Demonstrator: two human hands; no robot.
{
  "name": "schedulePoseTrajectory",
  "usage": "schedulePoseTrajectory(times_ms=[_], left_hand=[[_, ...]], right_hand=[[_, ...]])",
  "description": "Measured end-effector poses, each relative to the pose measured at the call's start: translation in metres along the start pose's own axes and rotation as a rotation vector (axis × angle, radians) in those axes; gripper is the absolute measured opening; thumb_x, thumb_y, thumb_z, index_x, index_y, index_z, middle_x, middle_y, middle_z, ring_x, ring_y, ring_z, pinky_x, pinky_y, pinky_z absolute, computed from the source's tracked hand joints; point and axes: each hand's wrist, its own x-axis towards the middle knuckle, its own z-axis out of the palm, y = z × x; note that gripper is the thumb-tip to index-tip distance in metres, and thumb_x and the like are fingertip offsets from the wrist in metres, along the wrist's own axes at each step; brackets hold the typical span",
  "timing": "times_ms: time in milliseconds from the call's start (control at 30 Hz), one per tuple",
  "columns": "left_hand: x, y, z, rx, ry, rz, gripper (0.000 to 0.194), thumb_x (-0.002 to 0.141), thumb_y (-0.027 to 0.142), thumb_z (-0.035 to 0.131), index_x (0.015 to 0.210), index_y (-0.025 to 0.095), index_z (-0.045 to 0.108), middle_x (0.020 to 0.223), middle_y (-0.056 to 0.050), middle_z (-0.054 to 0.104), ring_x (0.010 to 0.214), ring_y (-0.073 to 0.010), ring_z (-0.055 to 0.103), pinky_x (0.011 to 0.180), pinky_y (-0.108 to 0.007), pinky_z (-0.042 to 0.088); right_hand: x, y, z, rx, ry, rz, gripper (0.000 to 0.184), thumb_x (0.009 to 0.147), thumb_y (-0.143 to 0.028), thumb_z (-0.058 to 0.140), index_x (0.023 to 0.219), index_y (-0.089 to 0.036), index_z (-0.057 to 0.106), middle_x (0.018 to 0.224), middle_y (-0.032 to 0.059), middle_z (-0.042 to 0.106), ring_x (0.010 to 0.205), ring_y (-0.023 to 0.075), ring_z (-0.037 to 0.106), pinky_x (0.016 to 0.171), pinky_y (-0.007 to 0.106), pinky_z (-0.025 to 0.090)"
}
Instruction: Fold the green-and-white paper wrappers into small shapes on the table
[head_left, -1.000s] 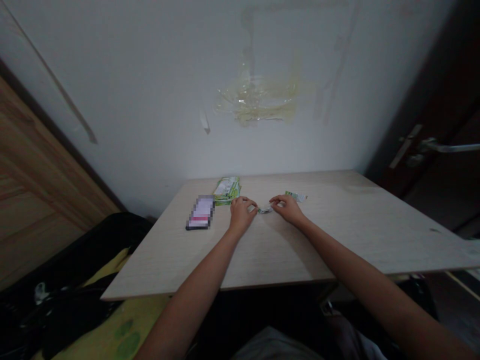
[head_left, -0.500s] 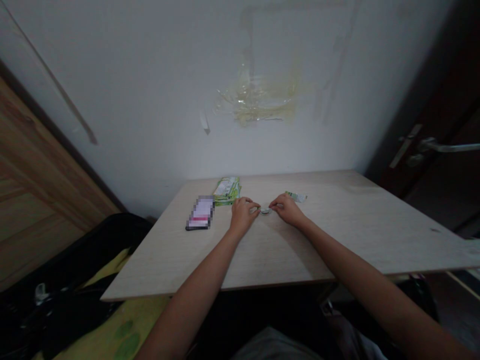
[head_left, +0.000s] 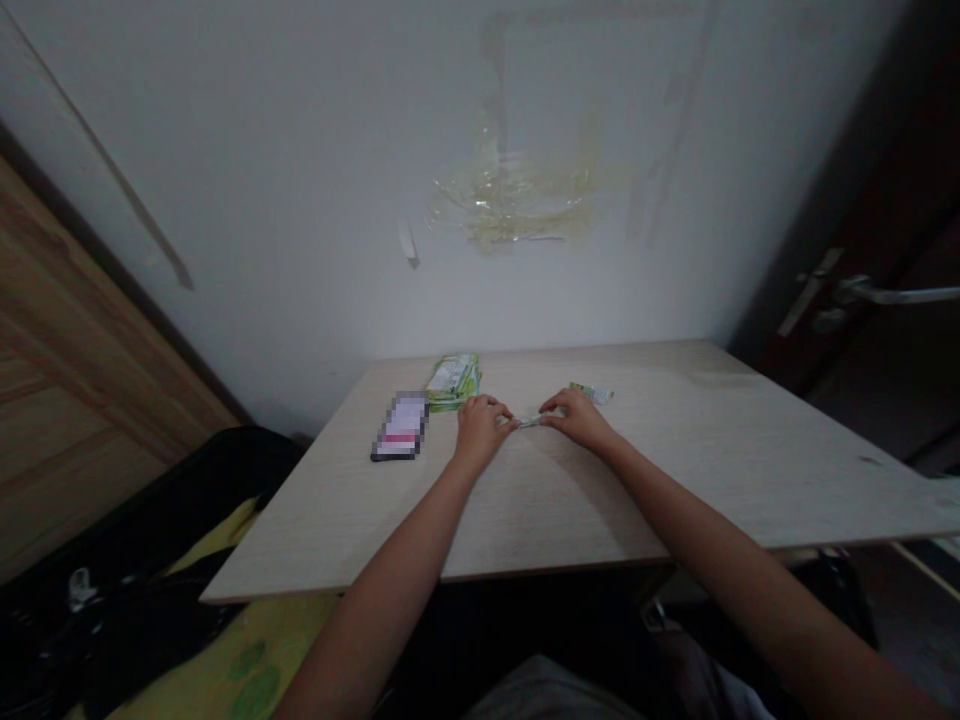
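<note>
Between my hands lies a thin, narrow pale strip (head_left: 530, 421), low over the table; it looks like a folded paper or foil packet, too small to tell exactly. My left hand (head_left: 481, 427) pinches its left end with closed fingers. At the other end, my right hand (head_left: 576, 417) pinches it too. Just behind my right hand rests a green and white packet (head_left: 596, 394). A stack of similar green and white packets (head_left: 454, 380) sits behind and left of my left hand.
Left of my left hand a smartphone (head_left: 402, 426) with a blurred screen lies on the pale wooden table (head_left: 570, 520). The table's back edge meets a wall (head_left: 300, 200) with old tape on it. A door handle (head_left: 892, 294) shows at far right.
The strip between my hands now looks flatter and straighter. My left hand has shifted slightly left and down, while my right hand stays nearly in place.
</note>
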Motion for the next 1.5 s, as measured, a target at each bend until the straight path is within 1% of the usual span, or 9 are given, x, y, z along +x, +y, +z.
schedulePoseTrajectory(times_ms=[100, 200, 333, 467, 567, 867, 1100, 1233, 1500], left_hand=[[0.000, 0.000, 0.000, 0.021, 0.002, 0.008, 0.020, 0.081, 0.043, 0.077, 0.090, 0.025, 0.077, 0.106, -0.005, 0.066, 0.108, -0.0230, 0.056, 0.099, -0.038, 0.039], [-0.001, 0.004, -0.001, 0.061, -0.014, -0.004, 0.029, 0.079, 0.050, 0.077, 0.091, 0.024, 0.076, 0.104, -0.005, 0.067, 0.106, -0.0236, 0.056, 0.096, -0.037, 0.040], [-0.002, 0.009, -0.001, 0.103, -0.015, -0.009, 0.034, 0.077, 0.054, 0.077, 0.091, 0.023, 0.074, 0.103, -0.006, 0.067, 0.105, -0.0250, 0.056, 0.094, -0.038, 0.040], [-0.003, 0.009, 0.001, 0.118, 0.008, -0.031, 0.035, 0.082, 0.057, 0.071, 0.089, 0.023, 0.073, 0.101, -0.006, 0.066, 0.104, -0.0249, 0.055, 0.093, -0.038, 0.038], [-0.002, 0.008, 0.002, 0.116, 0.000, -0.060, 0.034, 0.084, 0.057, 0.068, 0.089, 0.024, 0.073, 0.101, -0.006, 0.067, 0.105, -0.0248, 0.055, 0.093, -0.038, 0.039], [-0.001, 0.011, 0.004, 0.119, -0.020, -0.146, 0.031, 0.081, 0.054, 0.073, 0.088, 0.024, 0.073, 0.103, -0.007, 0.066, 0.108, -0.0266, 0.055, 0.095, -0.039, 0.040], [-0.002, 0.015, 0.004, 0.144, -0.016, -0.223, 0.031, 0.080, 0.055, 0.073, 0.087, 0.025, 0.073, 0.108, -0.007, 0.065, 0.113, -0.0272, 0.053, 0.096, -0.040, 0.040], [-0.002, 0.016, 0.005, 0.135, -0.018, -0.252, 0.031, 0.080, 0.055, 0.072, 0.089, 0.025, 0.073, 0.113, -0.008, 0.062, 0.117, -0.0293, 0.050, 0.099, -0.044, 0.039], [-0.002, 0.019, 0.004, 0.128, -0.013, -0.305, 0.032, 0.078, 0.056, 0.073, 0.090, 0.027, 0.073, 0.122, -0.010, 0.059, 0.123, -0.0324, 0.046, 0.103, -0.054, 0.036]], right_hand=[[0.000, -0.001, 0.000, -0.008, -0.006, 0.000, 0.018, 0.080, -0.032, 0.078, 0.094, -0.021, 0.079, 0.092, 0.0081, 0.073, 0.095, 0.0243, 0.062, 0.090, 0.036, 0.043], [0.000, -0.001, 0.001, -0.016, -0.004, 0.014, 0.019, 0.080, -0.035, 0.078, 0.093, -0.021, 0.079, 0.093, 0.0089, 0.073, 0.095, 0.0246, 0.062, 0.090, 0.037, 0.043], [0.000, -0.001, 0.003, -0.020, -0.001, 0.022, 0.020, 0.080, -0.036, 0.078, 0.093, -0.022, 0.079, 0.091, 0.0080, 0.073, 0.094, 0.0241, 0.062, 0.091, 0.037, 0.042], [0.001, -0.001, 0.004, -0.031, -0.010, 0.039, 0.020, 0.081, -0.038, 0.077, 0.093, -0.022, 0.079, 0.092, 0.0080, 0.073, 0.095, 0.0243, 0.062, 0.090, 0.037, 0.043], [0.001, -0.002, 0.003, -0.041, -0.019, 0.050, 0.020, 0.082, -0.039, 0.076, 0.092, -0.021, 0.078, 0.092, 0.0084, 0.073, 0.094, 0.0242, 0.062, 0.089, 0.036, 0.043], [0.002, -0.008, 0.005, -0.059, -0.023, 0.123, 0.025, 0.083, -0.041, 0.073, 0.092, -0.018, 0.078, 0.092, 0.0088, 0.074, 0.095, 0.0235, 0.061, 0.091, 0.035, 0.042], [0.002, -0.011, 0.007, -0.130, -0.024, 0.149, 0.028, 0.085, -0.044, 0.071, 0.091, -0.017, 0.079, 0.095, 0.0114, 0.073, 0.098, 0.0254, 0.060, 0.094, 0.038, 0.041], [0.002, -0.014, 0.008, -0.185, -0.021, 0.181, 0.032, 0.085, -0.046, 0.070, 0.090, -0.016, 0.080, 0.098, 0.0139, 0.071, 0.102, 0.0276, 0.057, 0.096, 0.039, 0.040], [0.004, -0.014, 0.012, -0.209, -0.044, 0.237, 0.034, 0.085, -0.047, 0.070, 0.092, -0.015, 0.080, 0.105, 0.0163, 0.068, 0.107, 0.0292, 0.055, 0.100, 0.040, 0.038]])
